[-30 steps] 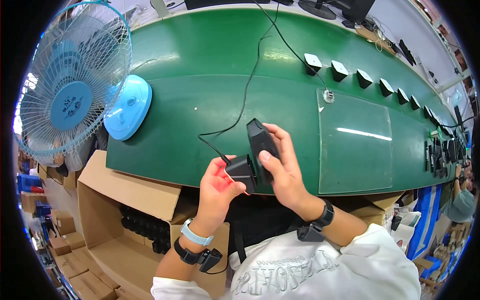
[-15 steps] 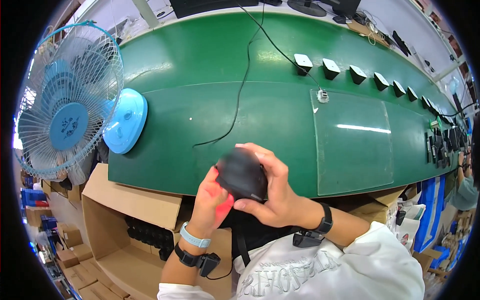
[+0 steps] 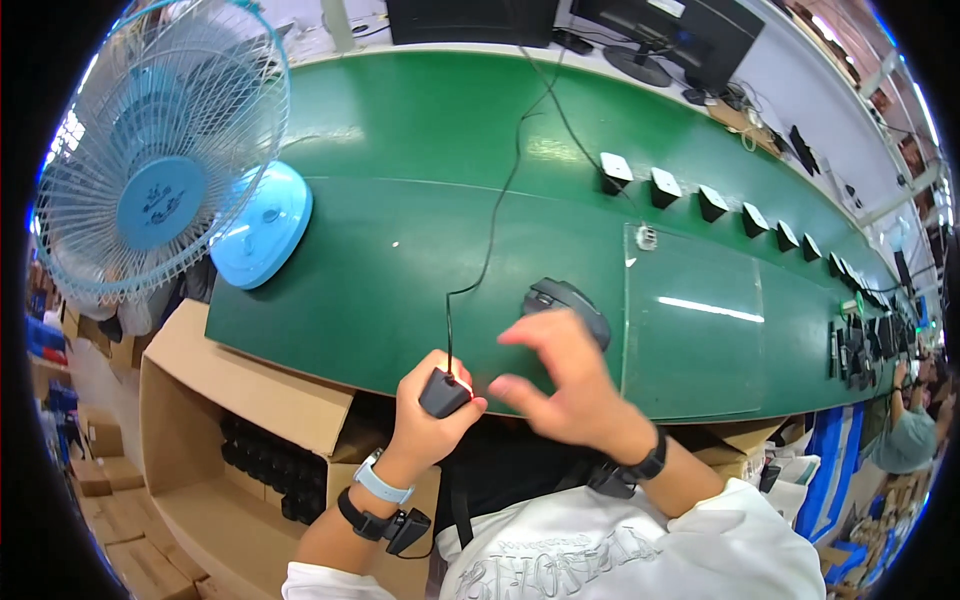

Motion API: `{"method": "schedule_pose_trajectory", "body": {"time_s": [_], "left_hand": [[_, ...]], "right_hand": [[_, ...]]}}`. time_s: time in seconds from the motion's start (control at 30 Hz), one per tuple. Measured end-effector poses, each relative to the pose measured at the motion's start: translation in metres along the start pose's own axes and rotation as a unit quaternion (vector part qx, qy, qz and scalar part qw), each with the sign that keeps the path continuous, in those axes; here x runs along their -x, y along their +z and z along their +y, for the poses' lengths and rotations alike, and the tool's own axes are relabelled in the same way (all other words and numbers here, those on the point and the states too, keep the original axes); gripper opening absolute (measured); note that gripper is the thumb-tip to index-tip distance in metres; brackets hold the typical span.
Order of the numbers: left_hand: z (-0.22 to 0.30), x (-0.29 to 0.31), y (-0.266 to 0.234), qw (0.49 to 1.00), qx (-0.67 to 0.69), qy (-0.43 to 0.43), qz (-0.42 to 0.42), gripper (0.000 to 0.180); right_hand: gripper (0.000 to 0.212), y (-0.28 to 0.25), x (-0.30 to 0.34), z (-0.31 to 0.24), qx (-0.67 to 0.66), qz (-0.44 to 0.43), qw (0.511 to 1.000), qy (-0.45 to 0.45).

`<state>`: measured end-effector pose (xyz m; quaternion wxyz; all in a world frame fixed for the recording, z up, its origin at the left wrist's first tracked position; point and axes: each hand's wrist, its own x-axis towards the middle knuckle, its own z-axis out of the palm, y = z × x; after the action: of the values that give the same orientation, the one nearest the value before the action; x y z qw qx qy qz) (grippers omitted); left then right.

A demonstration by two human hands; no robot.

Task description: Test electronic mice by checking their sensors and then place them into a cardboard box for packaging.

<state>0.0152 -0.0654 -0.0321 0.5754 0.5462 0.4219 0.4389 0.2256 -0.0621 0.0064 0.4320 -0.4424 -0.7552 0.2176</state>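
Observation:
My left hand [image 3: 425, 410] is closed around a small black tapered block [image 3: 445, 394], with a reddish-orange glow along one edge. A thin black cable [image 3: 450, 335] runs down from the far side of the bench to the top of the block and appears joined to it. My right hand [image 3: 565, 385] is open, its thumb and fingers apart and slightly blurred. Just beyond it, a black computer mouse [image 3: 570, 303] lies on the green bench, partly covered by the fingers.
A blue fan [image 3: 165, 200] stands at the left. Several black blocks with white tops [image 3: 665, 187] line the right side, beyond a clear sheet [image 3: 690, 340]. Below left, an open cardboard box [image 3: 245, 370] holds black pieces. Monitors [image 3: 690, 35] stand at the back.
Both hands were around the dark rounded mouse; it now lies on the bench and my right hand is off it. The cable's end, loose on the bench before, is now at the block in my left hand.

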Motion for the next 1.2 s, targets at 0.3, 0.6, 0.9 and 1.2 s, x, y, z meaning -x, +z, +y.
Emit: {"method": "schedule_pose_trajectory", "body": {"time_s": [0.3, 0.6, 0.9, 1.2], "left_hand": [[0.062, 0.001, 0.006, 0.929, -0.335, 0.131, 0.092, 0.024], [0.129, 0.038, -0.040, 0.786, -0.548, 0.176, 0.226, 0.028], [0.102, 0.042, -0.026, 0.820, -0.497, 0.188, 0.215, 0.037], [0.118, 0.077, -0.078, 0.798, -0.493, 0.091, 0.335, 0.031]], "right_hand": [[0.017, 0.043, -0.013, -0.039, -0.134, 0.017, 0.986, 0.094], [0.009, 0.065, -0.061, -0.074, -0.382, 0.010, 0.924, 0.021], [0.011, 0.073, -0.051, -0.086, -0.283, -0.054, 0.958, 0.010], [0.020, -0.075, -0.097, 0.063, -0.045, 0.132, 0.983, 0.117]]}}
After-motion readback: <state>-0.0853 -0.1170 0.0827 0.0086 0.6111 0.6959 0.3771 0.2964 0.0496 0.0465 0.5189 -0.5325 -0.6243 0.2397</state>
